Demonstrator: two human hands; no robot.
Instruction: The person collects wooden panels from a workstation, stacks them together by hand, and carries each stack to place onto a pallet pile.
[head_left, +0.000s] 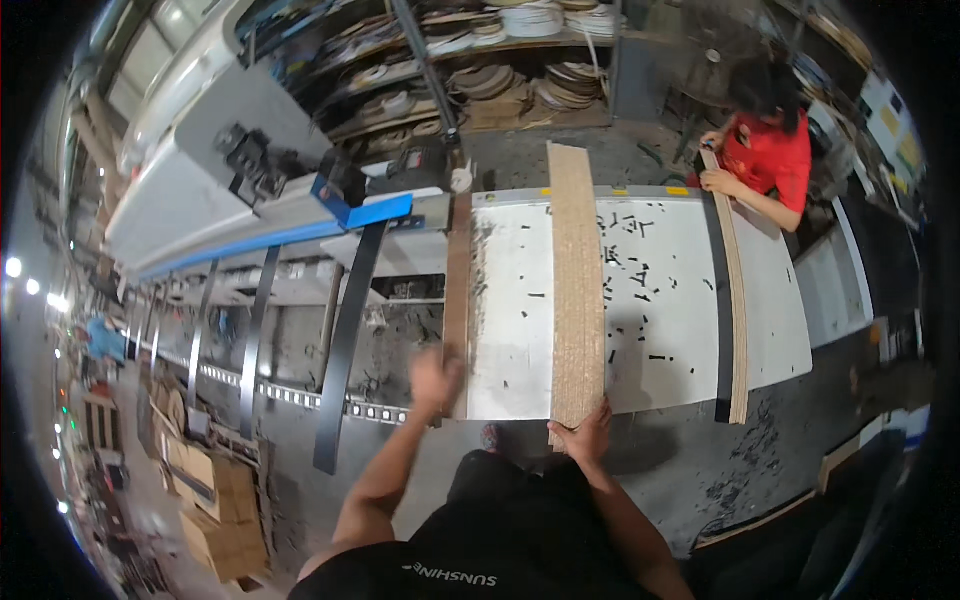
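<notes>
Fingers of the right hand point(588, 432) are clamped on the near end of a stack of tan strips point(576, 300), just past the near edge of the white table point(515, 350). That stack runs straight across the table, its far end jutting beyond the far edge. The left hand point(436, 382) is blurred, at the near part of a brown strip point(457, 290) along the table's left edge; whether its fingers are apart or closed, or touching the strip, I cannot tell. Dark scraps point(640, 270) are scattered right of the tan stack. Toward the table's right end lie a black strip point(722, 310) and a second stack point(738, 320), side by side. Off the left edge, a long black board point(348, 350) slants down from a blue guide point(380, 211). At the far right corner, a co-worker point(775, 150) in red has both hands at the second stack's far end. Beyond the far edge, shelves point(520, 48) carry coiled rolls point(485, 83).
</notes>
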